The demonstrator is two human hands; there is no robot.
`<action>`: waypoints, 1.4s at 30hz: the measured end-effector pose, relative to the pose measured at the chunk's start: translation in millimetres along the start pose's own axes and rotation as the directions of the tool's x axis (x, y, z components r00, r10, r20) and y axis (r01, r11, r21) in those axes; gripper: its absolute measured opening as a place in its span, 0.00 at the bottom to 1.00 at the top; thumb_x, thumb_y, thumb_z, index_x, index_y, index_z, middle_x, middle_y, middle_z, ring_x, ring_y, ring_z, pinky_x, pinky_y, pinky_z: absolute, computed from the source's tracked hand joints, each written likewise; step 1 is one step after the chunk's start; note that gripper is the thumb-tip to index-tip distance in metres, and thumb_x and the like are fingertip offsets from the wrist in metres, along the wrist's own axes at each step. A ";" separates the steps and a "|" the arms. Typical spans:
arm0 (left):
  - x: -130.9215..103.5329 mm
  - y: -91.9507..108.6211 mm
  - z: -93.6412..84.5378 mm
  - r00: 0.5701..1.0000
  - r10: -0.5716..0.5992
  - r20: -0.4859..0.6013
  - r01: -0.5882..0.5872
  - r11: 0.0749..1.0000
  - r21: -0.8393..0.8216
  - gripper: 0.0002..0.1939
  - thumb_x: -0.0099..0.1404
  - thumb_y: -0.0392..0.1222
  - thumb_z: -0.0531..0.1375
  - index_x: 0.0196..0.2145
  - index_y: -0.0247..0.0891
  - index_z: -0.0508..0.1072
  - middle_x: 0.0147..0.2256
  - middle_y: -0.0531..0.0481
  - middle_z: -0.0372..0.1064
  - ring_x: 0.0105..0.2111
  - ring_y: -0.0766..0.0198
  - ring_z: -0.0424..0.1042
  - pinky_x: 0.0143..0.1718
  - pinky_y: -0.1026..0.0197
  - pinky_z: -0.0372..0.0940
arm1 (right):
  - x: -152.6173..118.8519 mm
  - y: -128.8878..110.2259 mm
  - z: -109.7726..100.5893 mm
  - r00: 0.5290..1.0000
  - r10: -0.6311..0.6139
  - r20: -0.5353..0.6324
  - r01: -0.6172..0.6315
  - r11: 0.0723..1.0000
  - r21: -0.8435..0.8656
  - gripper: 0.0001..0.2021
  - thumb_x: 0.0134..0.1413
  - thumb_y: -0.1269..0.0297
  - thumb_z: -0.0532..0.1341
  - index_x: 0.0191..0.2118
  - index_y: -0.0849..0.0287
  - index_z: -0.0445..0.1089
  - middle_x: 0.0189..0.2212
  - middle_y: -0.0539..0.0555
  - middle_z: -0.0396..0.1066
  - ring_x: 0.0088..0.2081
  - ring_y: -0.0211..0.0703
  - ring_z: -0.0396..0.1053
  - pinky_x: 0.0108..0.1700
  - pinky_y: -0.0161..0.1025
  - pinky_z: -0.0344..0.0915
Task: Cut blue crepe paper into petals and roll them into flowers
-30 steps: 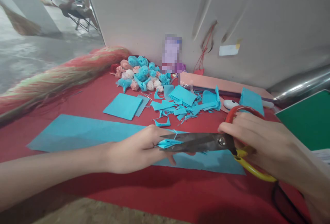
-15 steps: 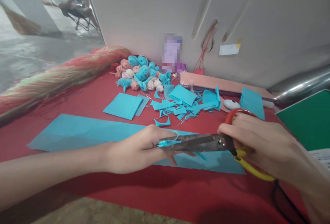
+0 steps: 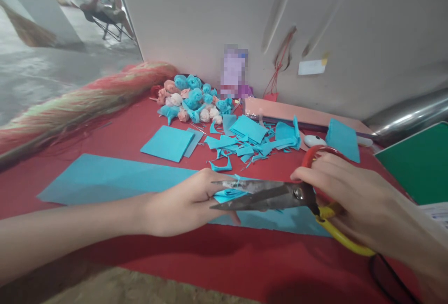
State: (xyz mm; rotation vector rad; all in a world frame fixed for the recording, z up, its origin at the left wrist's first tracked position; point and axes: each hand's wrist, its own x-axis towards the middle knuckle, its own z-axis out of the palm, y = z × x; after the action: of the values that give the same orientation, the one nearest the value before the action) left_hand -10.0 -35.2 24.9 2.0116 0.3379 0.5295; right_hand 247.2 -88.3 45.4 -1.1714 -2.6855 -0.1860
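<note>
My left hand (image 3: 189, 203) is closed on a small folded piece of blue paper (image 3: 227, 195), which sticks out past the fingers. In my right hand (image 3: 353, 196) are scissors (image 3: 273, 194) with one red and one yellow handle. Their blades are spread around the folded paper, tips close to my left fingers. A thin blue sliver (image 3: 238, 180) clings to the upper blade. Beneath both hands a long blue paper strip (image 3: 122, 178) lies flat on the red table surface (image 3: 168, 262).
Blue paper scraps (image 3: 245, 148) lie beyond my hands, with a folded blue square (image 3: 167, 143) to their left. Paper roses (image 3: 194, 99) are heaped behind. A grass bundle (image 3: 87, 94) borders the left side; a green board (image 3: 420, 169) stands at right. A person (image 3: 94, 3) reclines far off.
The scissor blades have spread wider around the folded paper, and the yellow handle has dropped slightly. Blue bits below the blades show less. My left hand stays nearly still.
</note>
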 end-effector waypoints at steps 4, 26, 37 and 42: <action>-3.8 -2.1 0.4 0.999 -0.002 -0.036 0.006 0.994 0.106 0.13 0.63 0.33 0.51 0.26 0.31 0.74 0.35 0.43 0.73 0.34 0.63 0.71 0.35 0.67 0.64 | 2.7 0.2 0.3 0.999 -0.045 -0.027 0.045 0.999 -0.009 0.13 0.57 0.72 0.47 0.47 0.61 0.59 0.30 0.54 0.59 0.33 0.44 0.58 0.31 0.39 0.55; -1.3 -1.3 3.4 1.000 0.000 -0.012 -0.001 0.999 -0.048 0.13 0.63 0.29 0.49 0.32 0.32 0.73 0.39 0.44 0.72 0.31 0.66 0.73 0.34 0.67 0.68 | -2.3 2.3 0.7 0.996 0.036 0.081 -0.034 0.999 -0.029 0.18 0.56 0.75 0.45 0.51 0.56 0.59 0.31 0.52 0.61 0.35 0.44 0.60 0.37 0.40 0.57; -0.7 -2.5 4.7 1.000 0.001 -0.004 -0.002 0.985 -0.171 0.13 0.62 0.26 0.49 0.30 0.31 0.72 0.34 0.46 0.73 0.34 0.66 0.73 0.34 0.71 0.68 | -3.5 3.0 2.4 0.999 0.002 0.040 -0.003 1.000 0.021 0.14 0.60 0.72 0.46 0.49 0.60 0.60 0.30 0.53 0.61 0.34 0.42 0.59 0.34 0.38 0.55; 1.5 -3.2 6.5 0.999 -0.045 -0.002 0.043 0.958 -0.282 0.13 0.63 0.27 0.48 0.32 0.32 0.71 0.32 0.48 0.73 0.36 0.67 0.72 0.33 0.72 0.68 | -2.6 3.2 4.2 1.000 -0.015 -0.010 0.016 0.997 0.076 0.12 0.60 0.74 0.47 0.47 0.60 0.60 0.29 0.52 0.60 0.32 0.41 0.58 0.32 0.37 0.55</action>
State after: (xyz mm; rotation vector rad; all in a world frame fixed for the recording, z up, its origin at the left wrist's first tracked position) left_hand -5.6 -37.9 19.7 1.7227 0.2935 0.5269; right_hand 250.7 -87.1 40.9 -1.1250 -2.6689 -0.0902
